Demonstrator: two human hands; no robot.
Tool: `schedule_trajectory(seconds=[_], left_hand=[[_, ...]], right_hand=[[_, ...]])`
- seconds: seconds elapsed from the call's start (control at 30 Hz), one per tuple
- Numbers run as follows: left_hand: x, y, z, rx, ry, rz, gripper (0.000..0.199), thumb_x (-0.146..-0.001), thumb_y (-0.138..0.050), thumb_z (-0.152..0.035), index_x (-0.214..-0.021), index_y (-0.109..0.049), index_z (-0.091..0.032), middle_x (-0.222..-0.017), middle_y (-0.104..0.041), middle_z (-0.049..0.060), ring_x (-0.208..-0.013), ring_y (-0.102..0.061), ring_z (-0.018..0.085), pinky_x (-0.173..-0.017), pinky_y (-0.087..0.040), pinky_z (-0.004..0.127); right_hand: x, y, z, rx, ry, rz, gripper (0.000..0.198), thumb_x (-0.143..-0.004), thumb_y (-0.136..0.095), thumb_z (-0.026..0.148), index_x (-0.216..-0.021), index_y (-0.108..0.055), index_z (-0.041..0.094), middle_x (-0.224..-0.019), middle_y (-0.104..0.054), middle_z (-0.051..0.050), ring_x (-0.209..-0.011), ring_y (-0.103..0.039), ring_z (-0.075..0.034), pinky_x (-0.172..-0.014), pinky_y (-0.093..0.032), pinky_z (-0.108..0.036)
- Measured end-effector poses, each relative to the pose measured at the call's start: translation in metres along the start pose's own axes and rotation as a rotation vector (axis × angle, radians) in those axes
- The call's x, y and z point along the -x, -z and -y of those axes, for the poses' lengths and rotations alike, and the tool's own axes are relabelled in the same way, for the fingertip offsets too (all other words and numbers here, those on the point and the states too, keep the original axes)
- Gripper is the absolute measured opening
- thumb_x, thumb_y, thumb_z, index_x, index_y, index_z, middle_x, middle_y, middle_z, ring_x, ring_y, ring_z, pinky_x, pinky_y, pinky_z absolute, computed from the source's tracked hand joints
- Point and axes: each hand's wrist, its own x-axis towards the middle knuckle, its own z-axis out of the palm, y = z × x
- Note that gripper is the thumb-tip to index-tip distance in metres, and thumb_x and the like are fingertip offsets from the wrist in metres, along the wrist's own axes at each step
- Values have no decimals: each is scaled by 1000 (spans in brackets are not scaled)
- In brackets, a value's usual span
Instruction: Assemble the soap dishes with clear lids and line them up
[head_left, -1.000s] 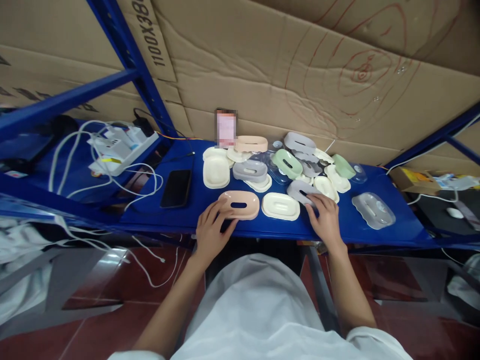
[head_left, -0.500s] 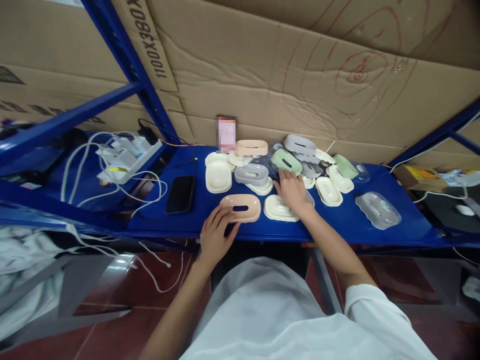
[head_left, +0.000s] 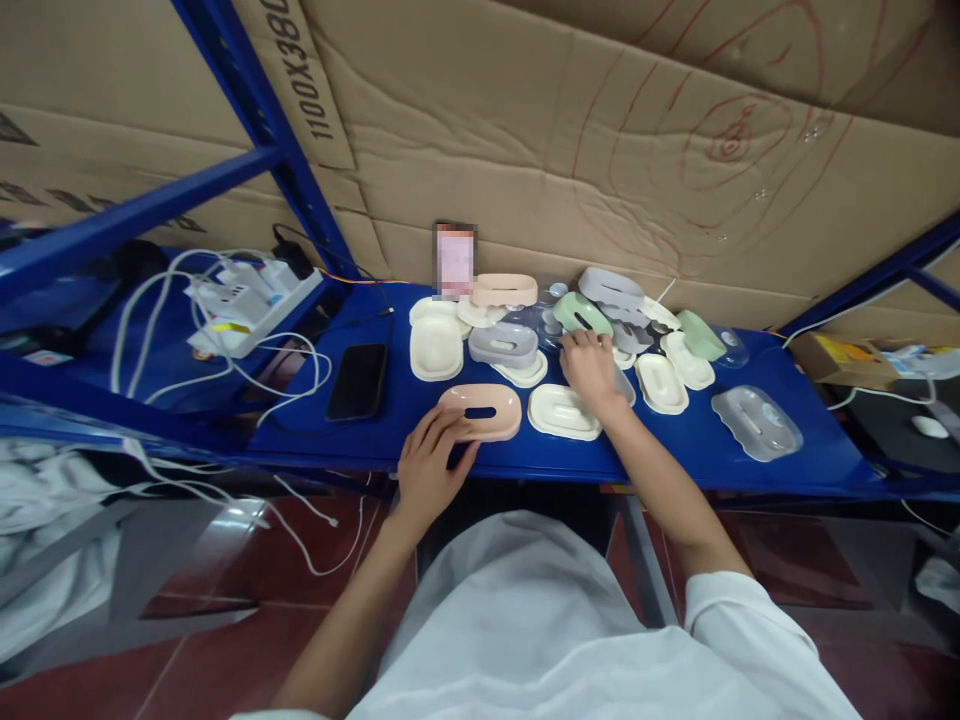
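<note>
My left hand (head_left: 435,455) has its fingers over the left end of a peach soap dish (head_left: 501,402) with a slot in its middle, thumb at the near side. Among the pile, my right hand (head_left: 589,368) reaches down with bent fingers at the near edge of a green slotted soap dish (head_left: 585,312); what its fingertips hold is hidden. Below that wrist lies a cream soap dish base (head_left: 561,412). A grey slotted dish (head_left: 502,345) sits between the hands, farther back. Part of a translucent piece (head_left: 624,388) shows beside the right wrist.
More cream bases (head_left: 436,350), a peach dish (head_left: 504,290) and a grey dish (head_left: 611,288) lie at the back. A clear dish (head_left: 756,422) stands at right. A black phone (head_left: 358,382), white cables and a power strip (head_left: 255,310) are at left. Cardboard (head_left: 525,180) rises behind.
My right hand has shifted slightly forward, its fingers along the green dish's near edge. My left hand stays on the peach dish. The view has moved a little.
</note>
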Motion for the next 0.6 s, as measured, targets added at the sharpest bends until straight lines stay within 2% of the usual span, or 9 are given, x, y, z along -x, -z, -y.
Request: schedule_trajectory(seconds=[0.1,0.17,0.27,0.33,0.37,0.47,0.6], left_hand=[[0,0,0,-2,0,0,20,-101,-71,-29,-120,-72,-24,-132,-77,8,-140,-62,32,-109,-53,46],[0,0,0,3,-5,2,20,-101,-71,-29,-120,-72,-24,-131,-77,8,-140,-62,31,-109,-53,46],[0,0,0,7,-10,1,19,-101,-71,-28,-120,-72,-24,-131,-77,8,-140,-62,32,-111,-53,47],[0,0,0,10,-10,-3,20,-100,-72,-28,-120,-71,-24,-131,-77,8,-140,-62,32,-111,-53,48],[1,1,1,19,-9,-3,20,-100,-72,-27,-120,-72,-25,-131,-77,8,-140,-62,32,-112,-53,49],[1,4,2,102,-6,-6,18,-101,-72,-26,-119,-72,-26,-127,-77,7,-139,-62,30,-115,-54,50],[-9,6,-4,203,23,-51,18,-102,-70,-27,-120,-72,-26,-123,-78,7,-136,-63,29,-116,-54,52]], right_hand=[[-2,3,-6,-79,19,-38,32,-106,-48,22,-121,-74,13,-121,-75,-18,-113,-65,-32,-102,-43,-47],[-4,11,-13,-127,17,-72,35,-110,-42,26,-122,-74,15,-120,-76,-15,-110,-68,-28,-100,-46,-43],[5,31,-20,-256,22,-238,41,-114,-36,34,-121,-73,17,-111,-78,-12,-101,-71,-25,-97,-49,-39],[24,46,-19,-353,78,-322,40,-114,-39,38,-119,-74,19,-108,-79,-11,-99,-72,-24,-97,-49,-40],[37,51,-17,-380,131,-312,37,-114,-42,38,-118,-74,21,-108,-80,-9,-99,-72,-24,-98,-49,-41],[86,53,-10,-320,285,-142,29,-111,-52,38,-123,-75,24,-122,-79,-9,-114,-71,-26,-108,-44,-46],[138,35,-17,-158,151,-142,34,-108,-60,42,-137,-71,27,-154,-62,-13,-144,-54,-34,-117,-36,-55]])
